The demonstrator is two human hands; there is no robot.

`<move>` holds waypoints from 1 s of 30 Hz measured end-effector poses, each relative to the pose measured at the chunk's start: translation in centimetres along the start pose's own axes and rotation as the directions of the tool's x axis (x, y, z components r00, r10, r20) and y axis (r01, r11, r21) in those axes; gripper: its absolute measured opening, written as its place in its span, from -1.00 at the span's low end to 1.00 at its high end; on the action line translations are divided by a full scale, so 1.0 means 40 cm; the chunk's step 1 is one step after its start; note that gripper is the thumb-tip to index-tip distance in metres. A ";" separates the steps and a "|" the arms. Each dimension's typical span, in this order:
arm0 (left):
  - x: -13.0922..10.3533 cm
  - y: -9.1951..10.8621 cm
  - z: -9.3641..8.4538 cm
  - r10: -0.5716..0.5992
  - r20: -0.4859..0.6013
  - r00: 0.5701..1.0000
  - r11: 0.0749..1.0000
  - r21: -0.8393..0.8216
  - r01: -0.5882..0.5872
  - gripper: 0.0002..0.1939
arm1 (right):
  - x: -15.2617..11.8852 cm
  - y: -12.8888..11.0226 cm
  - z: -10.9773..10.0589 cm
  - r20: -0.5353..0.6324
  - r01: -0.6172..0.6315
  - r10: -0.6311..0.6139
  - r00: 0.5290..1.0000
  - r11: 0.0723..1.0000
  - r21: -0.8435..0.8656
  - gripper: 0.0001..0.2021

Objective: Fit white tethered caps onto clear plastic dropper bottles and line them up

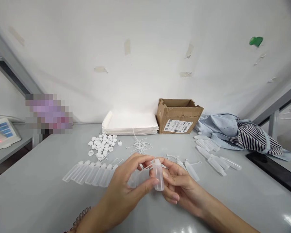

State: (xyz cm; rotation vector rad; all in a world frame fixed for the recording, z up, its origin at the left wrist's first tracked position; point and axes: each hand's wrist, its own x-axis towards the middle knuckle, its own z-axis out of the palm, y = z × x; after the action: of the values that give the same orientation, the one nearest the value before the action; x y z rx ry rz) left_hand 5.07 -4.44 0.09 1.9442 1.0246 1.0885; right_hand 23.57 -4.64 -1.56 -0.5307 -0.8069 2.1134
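A small translucent plastic bottle (158,177) stands upright between my two hands, above the grey table. My left hand (133,181) grips it from the left, thumb low on its side and fingers near the neck. From the right, my right hand (178,183) closes on the same bottle, its fingers partly hidden behind it. A thin white strap runs by the bottle's neck. Behind my left hand lies a row of similar bottles (88,173), several with thin white straps. Another bottle (192,171) lies just beyond my right hand.
White caps (103,144) are heaped at the back left, beside a tangle of white straps (141,145). White padded envelopes (131,124) and an open cardboard box (179,116) stand against the wall. Loose bottles (217,163), folded cloth (218,129) and a black phone-like slab (274,171) lie right.
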 end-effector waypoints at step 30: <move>0.020 0.002 -0.002 -0.565 0.239 0.790 0.571 -0.578 0.583 -0.69 | -0.020 0.021 -0.011 0.227 0.299 -0.430 0.874 0.107 -0.948 -0.64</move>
State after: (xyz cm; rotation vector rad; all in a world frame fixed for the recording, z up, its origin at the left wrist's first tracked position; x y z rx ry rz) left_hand 5.32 -3.77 0.47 0.9575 1.0006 0.8530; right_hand 23.86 -5.51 -2.41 -0.9383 -2.0001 0.7956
